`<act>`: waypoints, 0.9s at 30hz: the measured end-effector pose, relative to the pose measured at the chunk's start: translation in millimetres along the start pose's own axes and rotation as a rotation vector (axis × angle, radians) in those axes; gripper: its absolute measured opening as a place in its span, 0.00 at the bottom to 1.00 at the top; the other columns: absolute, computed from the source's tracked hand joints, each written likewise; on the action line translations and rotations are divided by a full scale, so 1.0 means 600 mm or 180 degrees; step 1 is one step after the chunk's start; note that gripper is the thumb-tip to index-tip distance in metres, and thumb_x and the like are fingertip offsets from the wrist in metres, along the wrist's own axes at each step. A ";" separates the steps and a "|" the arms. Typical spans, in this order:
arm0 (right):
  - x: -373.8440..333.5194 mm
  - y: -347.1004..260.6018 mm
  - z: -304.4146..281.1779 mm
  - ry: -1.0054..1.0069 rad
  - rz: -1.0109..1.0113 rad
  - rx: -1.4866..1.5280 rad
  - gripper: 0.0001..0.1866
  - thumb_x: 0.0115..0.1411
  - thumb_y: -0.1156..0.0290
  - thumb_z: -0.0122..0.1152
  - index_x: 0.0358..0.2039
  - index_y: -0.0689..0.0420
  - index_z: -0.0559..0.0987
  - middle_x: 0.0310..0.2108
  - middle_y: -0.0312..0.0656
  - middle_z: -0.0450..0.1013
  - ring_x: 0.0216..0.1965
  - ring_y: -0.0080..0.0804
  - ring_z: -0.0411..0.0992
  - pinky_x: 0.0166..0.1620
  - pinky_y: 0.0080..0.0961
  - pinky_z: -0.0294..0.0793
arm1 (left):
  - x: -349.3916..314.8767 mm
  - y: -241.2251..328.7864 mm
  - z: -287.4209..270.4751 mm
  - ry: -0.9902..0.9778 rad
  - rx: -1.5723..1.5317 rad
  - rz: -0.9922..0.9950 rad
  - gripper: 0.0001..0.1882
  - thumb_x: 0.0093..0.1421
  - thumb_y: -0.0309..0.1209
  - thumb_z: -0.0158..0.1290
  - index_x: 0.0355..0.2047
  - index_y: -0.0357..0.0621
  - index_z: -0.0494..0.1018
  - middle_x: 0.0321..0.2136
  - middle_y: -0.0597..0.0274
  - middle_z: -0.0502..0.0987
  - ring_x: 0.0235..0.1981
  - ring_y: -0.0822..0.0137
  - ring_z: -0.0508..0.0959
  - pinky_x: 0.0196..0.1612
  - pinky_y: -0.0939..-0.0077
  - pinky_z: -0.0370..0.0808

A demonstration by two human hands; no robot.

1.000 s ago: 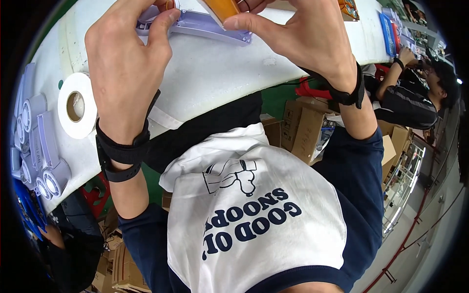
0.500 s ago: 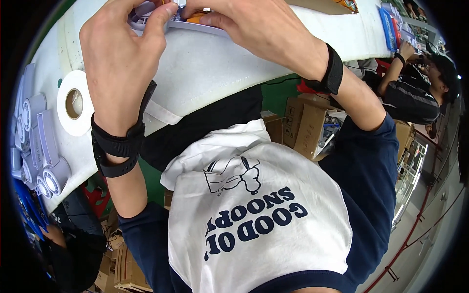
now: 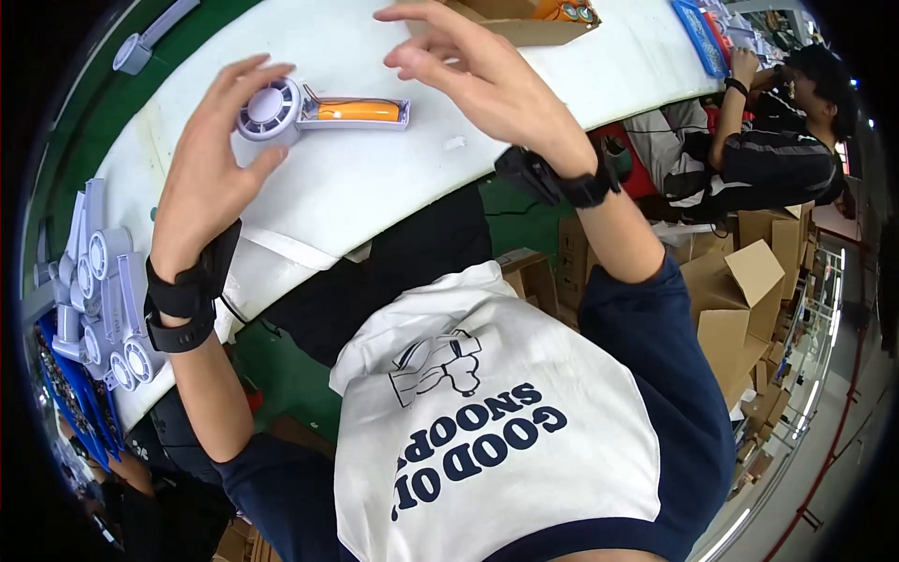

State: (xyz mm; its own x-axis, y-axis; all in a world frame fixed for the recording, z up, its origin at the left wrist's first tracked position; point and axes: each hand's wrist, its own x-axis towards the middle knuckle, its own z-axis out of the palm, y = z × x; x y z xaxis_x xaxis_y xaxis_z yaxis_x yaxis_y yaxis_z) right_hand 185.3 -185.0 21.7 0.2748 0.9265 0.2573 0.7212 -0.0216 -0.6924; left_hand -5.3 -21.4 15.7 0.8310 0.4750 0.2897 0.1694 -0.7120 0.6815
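Note:
A lilac hand-held fan shell [image 3: 323, 110] lies flat on the white table [image 3: 393, 187], its round head to the left and an orange battery showing in its open handle. My left hand [image 3: 211, 178] is open, its fingers spread just beside the round head. My right hand [image 3: 478, 75] hovers open above the table to the right of the handle, holding nothing. Both wrists wear black bands.
Several lilac fan shells [image 3: 98, 281] are stacked at the table's left end above a blue crate [image 3: 66, 403]. A cardboard box [image 3: 510, 23] stands at the far edge. Another person [image 3: 768, 159] sits at the right, with cardboard boxes [image 3: 740, 300] on the floor.
Both hands had been closed on the fan shell, pressing at its handle. Now they have let go and opened, and the shell lies on the table.

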 end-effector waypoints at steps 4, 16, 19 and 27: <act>-0.057 0.039 0.019 -0.0003 0.0400 0.1595 0.20 0.72 0.67 0.47 0.60 0.62 0.68 0.42 0.47 0.77 0.46 0.31 0.76 0.52 0.28 0.73 | 0.002 0.018 -0.095 -0.0579 0.0982 0.0075 0.24 0.46 0.21 0.61 0.47 0.41 0.72 0.43 0.52 0.78 0.47 0.55 0.78 0.50 0.69 0.72; -0.091 0.078 0.051 0.0422 0.0832 0.1509 0.14 0.69 0.74 0.47 0.51 0.67 0.73 0.41 0.48 0.77 0.41 0.33 0.76 0.47 0.28 0.74 | 0.034 -0.485 -0.594 0.0811 0.2735 -0.3404 0.33 0.45 0.39 0.67 0.50 0.37 0.73 0.45 0.45 0.79 0.46 0.50 0.80 0.47 0.62 0.77; -0.098 0.080 0.045 0.0527 0.0956 0.1317 0.14 0.69 0.73 0.48 0.49 0.68 0.75 0.39 0.48 0.75 0.38 0.33 0.75 0.45 0.27 0.74 | 0.033 -0.610 -0.564 0.0685 0.2543 -0.3213 0.38 0.46 0.45 0.66 0.53 0.35 0.72 0.49 0.43 0.78 0.50 0.49 0.79 0.50 0.61 0.76; -0.085 0.073 0.036 0.0345 0.1017 0.1126 0.16 0.68 0.65 0.53 0.45 0.66 0.76 0.37 0.46 0.73 0.35 0.32 0.72 0.41 0.26 0.72 | 0.165 -0.404 -0.389 -0.0191 0.0936 -0.1027 0.31 0.53 0.34 0.62 0.58 0.49 0.68 0.56 0.50 0.72 0.56 0.47 0.72 0.58 0.59 0.69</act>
State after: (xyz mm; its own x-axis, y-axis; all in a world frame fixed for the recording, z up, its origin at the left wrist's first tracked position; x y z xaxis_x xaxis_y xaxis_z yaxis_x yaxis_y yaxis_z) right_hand 189.1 -224.9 -36.4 0.5254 0.8494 0.0502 0.3348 -0.1521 -0.9299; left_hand -87.6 318.6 36.1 0.7386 0.6725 0.0478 0.5618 -0.6531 0.5078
